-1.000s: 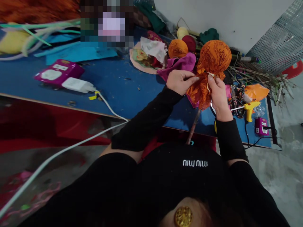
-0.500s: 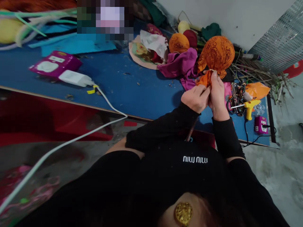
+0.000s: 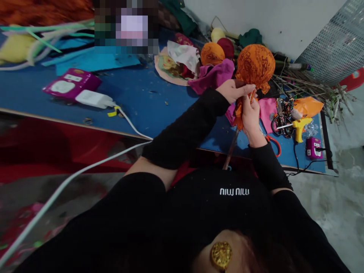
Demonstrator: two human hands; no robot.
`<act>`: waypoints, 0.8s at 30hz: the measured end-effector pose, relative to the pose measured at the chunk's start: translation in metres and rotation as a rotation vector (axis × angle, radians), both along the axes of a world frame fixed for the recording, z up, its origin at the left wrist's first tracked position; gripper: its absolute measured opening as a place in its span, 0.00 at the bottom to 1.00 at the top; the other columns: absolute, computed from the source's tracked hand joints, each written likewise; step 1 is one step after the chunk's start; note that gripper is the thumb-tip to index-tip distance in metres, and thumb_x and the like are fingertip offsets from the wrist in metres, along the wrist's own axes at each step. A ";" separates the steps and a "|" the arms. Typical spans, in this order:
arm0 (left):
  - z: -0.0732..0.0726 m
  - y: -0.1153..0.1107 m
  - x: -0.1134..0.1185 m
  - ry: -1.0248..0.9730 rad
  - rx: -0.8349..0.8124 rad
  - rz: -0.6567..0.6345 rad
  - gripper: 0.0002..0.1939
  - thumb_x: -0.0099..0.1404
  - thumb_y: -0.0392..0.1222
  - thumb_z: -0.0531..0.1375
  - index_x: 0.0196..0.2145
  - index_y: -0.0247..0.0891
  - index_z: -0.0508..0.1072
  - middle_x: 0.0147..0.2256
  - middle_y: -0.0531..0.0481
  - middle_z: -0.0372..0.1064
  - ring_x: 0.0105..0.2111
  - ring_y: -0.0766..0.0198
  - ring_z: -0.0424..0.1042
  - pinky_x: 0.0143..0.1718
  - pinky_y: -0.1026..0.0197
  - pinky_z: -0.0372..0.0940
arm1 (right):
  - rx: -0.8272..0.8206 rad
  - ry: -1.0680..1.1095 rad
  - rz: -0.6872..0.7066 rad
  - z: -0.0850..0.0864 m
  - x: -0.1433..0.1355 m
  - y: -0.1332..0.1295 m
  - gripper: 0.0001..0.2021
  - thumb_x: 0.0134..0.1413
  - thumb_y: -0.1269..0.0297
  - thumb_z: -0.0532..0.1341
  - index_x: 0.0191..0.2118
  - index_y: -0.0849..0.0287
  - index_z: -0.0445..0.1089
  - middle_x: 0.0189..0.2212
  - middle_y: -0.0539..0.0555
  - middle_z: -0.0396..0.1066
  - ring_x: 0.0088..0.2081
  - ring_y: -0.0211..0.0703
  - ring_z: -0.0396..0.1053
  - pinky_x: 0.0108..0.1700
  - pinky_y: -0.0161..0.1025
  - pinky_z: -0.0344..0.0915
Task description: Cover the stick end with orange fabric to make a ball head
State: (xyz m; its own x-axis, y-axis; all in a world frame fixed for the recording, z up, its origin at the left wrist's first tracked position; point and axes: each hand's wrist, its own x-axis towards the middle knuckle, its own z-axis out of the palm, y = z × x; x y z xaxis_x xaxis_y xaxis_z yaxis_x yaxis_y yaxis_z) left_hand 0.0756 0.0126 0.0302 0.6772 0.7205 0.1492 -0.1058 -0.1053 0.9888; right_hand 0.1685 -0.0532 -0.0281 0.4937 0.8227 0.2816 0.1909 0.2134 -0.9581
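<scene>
A round ball wrapped in orange patterned cloth (image 3: 256, 64) is held up over the table, its cloth gathered into a neck with loose ends below. My right hand (image 3: 250, 116) is closed around the gathered cloth under the ball. From the left, my left hand (image 3: 233, 91) grips the same neck, thumb across the front, other fingers partly hidden behind. A thin pale strip (image 3: 251, 97) shows at the neck between my hands. Below the cloth, a brown stick (image 3: 231, 149) slants down toward my body.
The blue table (image 3: 125, 94) carries a purple power socket (image 3: 71, 85) with a white plug and cable. Behind my hands lie purple cloth (image 3: 213, 74) and another orange-wrapped ball (image 3: 212, 54). To the right are red-handled scissors (image 3: 274, 146), a yellow glue gun (image 3: 300, 128) and dry twigs (image 3: 313, 85).
My left hand has shifted up to the neck, its thumb now across the front. My right hand has dropped slightly and moved left. The stick and red scissor handle show more.
</scene>
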 end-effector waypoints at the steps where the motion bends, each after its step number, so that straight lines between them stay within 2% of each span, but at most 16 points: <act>1: 0.002 0.003 0.005 -0.017 -0.074 -0.067 0.13 0.72 0.48 0.63 0.41 0.32 0.75 0.40 0.44 0.79 0.50 0.51 0.79 0.57 0.49 0.72 | -0.003 0.034 0.011 0.000 -0.003 -0.003 0.29 0.61 0.29 0.53 0.37 0.55 0.67 0.31 0.50 0.69 0.39 0.41 0.75 0.41 0.40 0.77; 3: 0.001 0.004 0.010 -0.057 -0.232 -0.128 0.11 0.74 0.44 0.62 0.40 0.30 0.75 0.38 0.45 0.79 0.51 0.51 0.80 0.57 0.48 0.71 | -0.039 0.109 0.039 -0.002 -0.009 -0.012 0.30 0.59 0.28 0.55 0.35 0.54 0.65 0.27 0.47 0.66 0.31 0.38 0.71 0.35 0.38 0.75; 5: -0.005 0.001 0.009 -0.086 -0.341 -0.119 0.09 0.75 0.41 0.61 0.40 0.31 0.74 0.38 0.45 0.78 0.51 0.51 0.80 0.57 0.48 0.72 | -0.106 0.177 0.078 -0.005 -0.017 -0.022 0.29 0.57 0.27 0.57 0.33 0.53 0.62 0.23 0.44 0.62 0.24 0.35 0.65 0.28 0.37 0.71; 8: -0.014 -0.001 0.005 -0.147 -0.464 -0.120 0.08 0.77 0.39 0.58 0.40 0.31 0.74 0.37 0.47 0.77 0.50 0.54 0.80 0.55 0.49 0.73 | -0.164 0.267 0.147 -0.011 -0.029 -0.037 0.30 0.56 0.27 0.58 0.32 0.52 0.58 0.20 0.42 0.57 0.19 0.33 0.57 0.23 0.36 0.65; 11: -0.019 -0.001 0.005 -0.220 -0.560 -0.163 0.10 0.78 0.35 0.53 0.45 0.30 0.74 0.34 0.52 0.72 0.39 0.64 0.80 0.51 0.53 0.75 | -0.159 0.375 0.208 -0.010 -0.036 -0.044 0.30 0.54 0.26 0.59 0.31 0.51 0.55 0.19 0.40 0.54 0.17 0.31 0.52 0.21 0.36 0.63; 14: -0.018 -0.002 0.006 -0.224 -0.652 -0.207 0.12 0.79 0.38 0.55 0.54 0.30 0.71 0.32 0.56 0.66 0.26 0.74 0.73 0.40 0.61 0.77 | -0.174 0.449 0.230 -0.009 -0.037 -0.047 0.30 0.55 0.28 0.60 0.30 0.51 0.54 0.19 0.39 0.51 0.16 0.30 0.50 0.22 0.36 0.61; 17: -0.016 -0.005 0.007 -0.225 -0.715 -0.206 0.14 0.78 0.43 0.59 0.55 0.31 0.70 0.31 0.57 0.65 0.20 0.78 0.67 0.29 0.70 0.72 | -0.209 0.329 0.171 -0.015 -0.037 -0.052 0.30 0.56 0.26 0.57 0.29 0.51 0.56 0.19 0.42 0.53 0.18 0.33 0.53 0.22 0.36 0.57; 20: -0.015 -0.012 0.008 -0.286 -0.696 -0.214 0.11 0.79 0.39 0.55 0.51 0.29 0.71 0.30 0.55 0.69 0.18 0.79 0.63 0.23 0.74 0.65 | -0.192 0.112 0.057 -0.026 -0.037 -0.058 0.32 0.55 0.23 0.53 0.30 0.52 0.60 0.21 0.44 0.60 0.23 0.35 0.59 0.26 0.37 0.58; 22: -0.016 -0.017 0.009 -0.315 -0.656 -0.207 0.10 0.80 0.35 0.51 0.48 0.29 0.71 0.34 0.51 0.73 0.18 0.78 0.64 0.23 0.73 0.65 | -0.181 0.016 0.005 -0.031 -0.036 -0.060 0.34 0.55 0.22 0.51 0.32 0.53 0.62 0.23 0.46 0.63 0.26 0.37 0.62 0.30 0.38 0.59; 24: -0.017 -0.020 0.009 -0.316 -0.630 -0.181 0.09 0.79 0.34 0.50 0.46 0.30 0.70 0.38 0.48 0.76 0.22 0.76 0.72 0.30 0.70 0.71 | -0.186 -0.034 -0.023 -0.032 -0.036 -0.061 0.35 0.54 0.21 0.50 0.34 0.53 0.64 0.25 0.47 0.65 0.29 0.38 0.64 0.33 0.39 0.60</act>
